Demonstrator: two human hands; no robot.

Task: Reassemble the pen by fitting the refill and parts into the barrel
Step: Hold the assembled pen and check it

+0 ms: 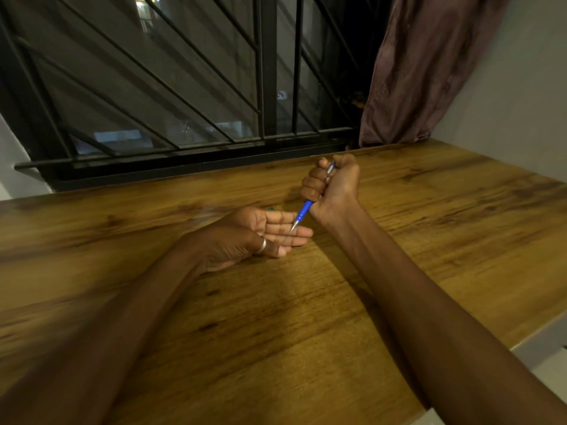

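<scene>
My right hand [333,187] grips a blue pen [303,211] in its fist above the wooden table [276,317]. The pen slants down to the left, its metal tip over the fingers of my left hand [264,233]. The silvery top end of the pen pokes out by my right thumb. My left hand lies palm up on the table with straight fingers and a ring on the thumb; it holds nothing that I can see. A small teal thing [271,208] shows just behind my left hand.
A barred window [184,87] runs along the table's far edge. A brownish curtain [429,65] hangs at the back right, touching the tabletop. The table's right edge runs diagonally at the lower right, beside a white wall.
</scene>
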